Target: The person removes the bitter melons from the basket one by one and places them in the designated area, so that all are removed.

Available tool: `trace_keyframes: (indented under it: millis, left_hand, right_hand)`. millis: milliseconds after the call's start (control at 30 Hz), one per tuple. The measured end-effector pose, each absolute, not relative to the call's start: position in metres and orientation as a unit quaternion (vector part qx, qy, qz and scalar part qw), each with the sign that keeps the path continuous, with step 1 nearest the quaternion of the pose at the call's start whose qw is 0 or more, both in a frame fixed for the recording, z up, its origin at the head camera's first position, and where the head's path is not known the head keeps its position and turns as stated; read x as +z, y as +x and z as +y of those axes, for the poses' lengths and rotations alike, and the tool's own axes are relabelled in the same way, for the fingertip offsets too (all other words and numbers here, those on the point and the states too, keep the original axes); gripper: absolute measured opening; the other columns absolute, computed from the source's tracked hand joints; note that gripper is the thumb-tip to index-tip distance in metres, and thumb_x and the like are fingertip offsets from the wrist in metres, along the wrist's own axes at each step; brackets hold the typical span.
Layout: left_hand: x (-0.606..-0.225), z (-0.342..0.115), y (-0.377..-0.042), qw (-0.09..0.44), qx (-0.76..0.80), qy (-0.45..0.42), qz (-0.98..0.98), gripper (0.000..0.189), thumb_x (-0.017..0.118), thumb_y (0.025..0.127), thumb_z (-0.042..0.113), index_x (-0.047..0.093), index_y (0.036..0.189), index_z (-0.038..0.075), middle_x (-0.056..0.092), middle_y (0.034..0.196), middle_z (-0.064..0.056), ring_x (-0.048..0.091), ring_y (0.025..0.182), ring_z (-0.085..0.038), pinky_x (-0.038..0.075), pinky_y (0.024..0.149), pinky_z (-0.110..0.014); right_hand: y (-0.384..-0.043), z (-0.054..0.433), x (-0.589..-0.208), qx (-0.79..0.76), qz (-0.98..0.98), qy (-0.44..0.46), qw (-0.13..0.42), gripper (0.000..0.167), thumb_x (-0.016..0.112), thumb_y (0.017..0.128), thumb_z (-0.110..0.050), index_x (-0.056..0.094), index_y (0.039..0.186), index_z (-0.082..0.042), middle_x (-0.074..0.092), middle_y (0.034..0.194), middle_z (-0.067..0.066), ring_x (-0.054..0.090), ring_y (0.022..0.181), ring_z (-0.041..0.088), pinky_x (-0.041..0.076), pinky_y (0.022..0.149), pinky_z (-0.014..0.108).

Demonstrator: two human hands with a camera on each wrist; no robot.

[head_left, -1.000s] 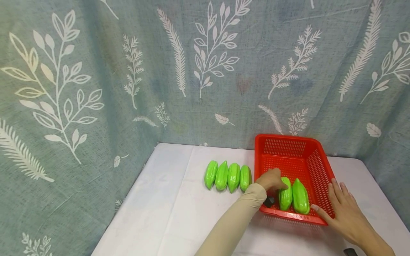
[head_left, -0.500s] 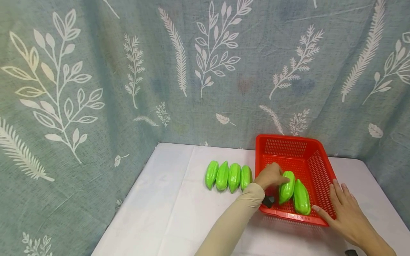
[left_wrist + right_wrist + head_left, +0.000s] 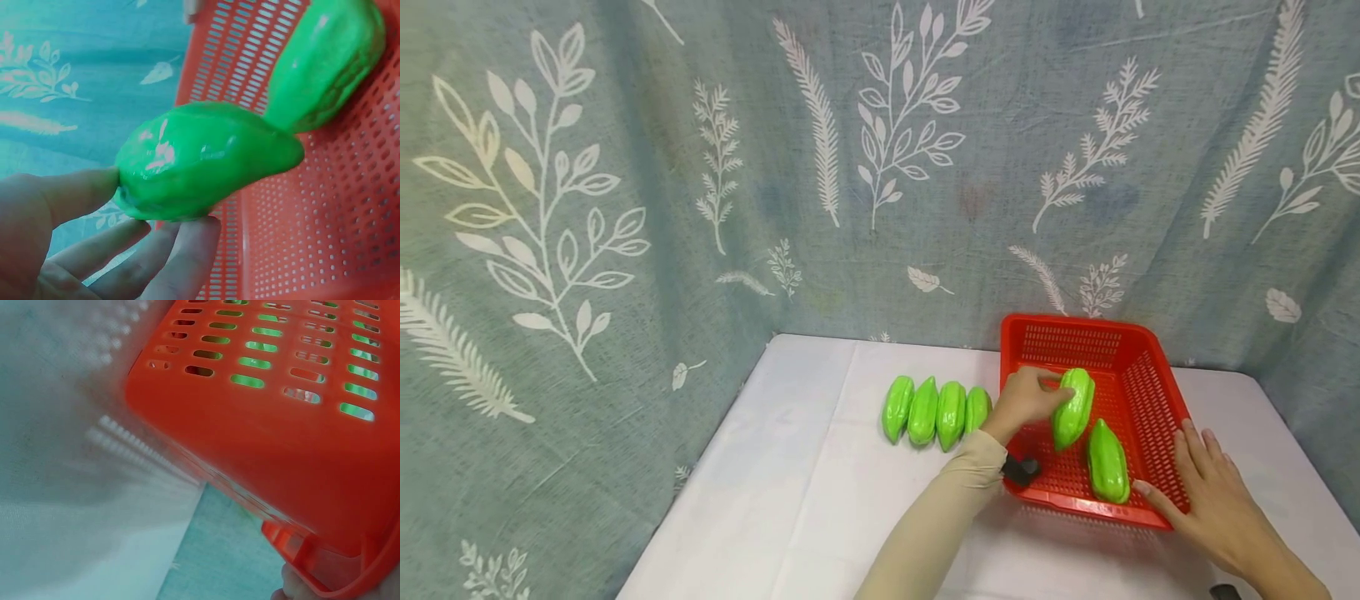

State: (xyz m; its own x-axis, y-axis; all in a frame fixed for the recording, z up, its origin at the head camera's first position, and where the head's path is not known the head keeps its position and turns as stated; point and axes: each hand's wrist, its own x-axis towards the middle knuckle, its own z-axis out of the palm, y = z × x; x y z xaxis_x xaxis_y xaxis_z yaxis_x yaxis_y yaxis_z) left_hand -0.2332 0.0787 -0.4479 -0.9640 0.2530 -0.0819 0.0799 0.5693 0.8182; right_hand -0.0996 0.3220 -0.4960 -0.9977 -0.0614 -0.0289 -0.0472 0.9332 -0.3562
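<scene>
A glossy green ridged fruit [image 3: 1073, 408] is pinched between the thumb and fingers of my left hand [image 3: 1026, 398], inside the red basket [image 3: 1138, 329]. In the left wrist view the held fruit [image 3: 194, 159] tapers to a blunt tip, its wider end at my fingers. A second green fruit [image 3: 1108, 467] lies on the basket floor, nearer the front. My right hand [image 3: 1213, 500] rests on the basket's front right corner, fingers extended along the right wall and thumb at the front rim. From the right wrist, the basket's outer wall [image 3: 262, 444] hides most of this hand.
Several similar green fruits [image 3: 922, 412] lie side by side in a row left of the basket, on a white-covered table [image 3: 805, 467]. A leaf-patterned curtain [image 3: 850, 167] stands behind and left. A black device [image 3: 1021, 471] sits at my left wrist.
My left hand has lifted the green fruit off the basket floor and moved it toward the back, away from the second fruit. My right hand stays in place.
</scene>
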Motion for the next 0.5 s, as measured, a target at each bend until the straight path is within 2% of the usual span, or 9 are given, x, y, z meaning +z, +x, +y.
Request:
trace_keyframes:
  millis: [267,500]
  left_hand:
    - [-0.452,0.063,-0.235,0.09,0.526,0.095,0.84,0.038,0.075,0.095,0.034,0.074,0.129,0.016,0.078,0.119,-0.006,0.074,0.101,-0.014,0.056,0.074,-0.022]
    - [-0.449,0.048,-0.233,0.079,0.567,0.087,0.815,0.038,0.073,0.096,0.035,0.075,0.128,0.015,0.078,0.119,-0.007,0.073,0.105,-0.016,0.057,0.081,-0.024]
  right_hand:
    - [-0.099,0.321,-0.496,-0.17,0.985,-0.026,0.013,0.113,0.051,0.098,-0.066,-0.001,0.157,0.016,-0.01,0.165,0.039,-0.01,0.151,0.061,0.001,0.119,0.079]
    - [-0.1,0.319,-0.496,-0.172,0.985,-0.023,0.016,0.114,0.05,0.098,-0.067,-0.002,0.157,0.015,-0.01,0.165,0.039,-0.008,0.151,0.061,0.0,0.119,0.079]
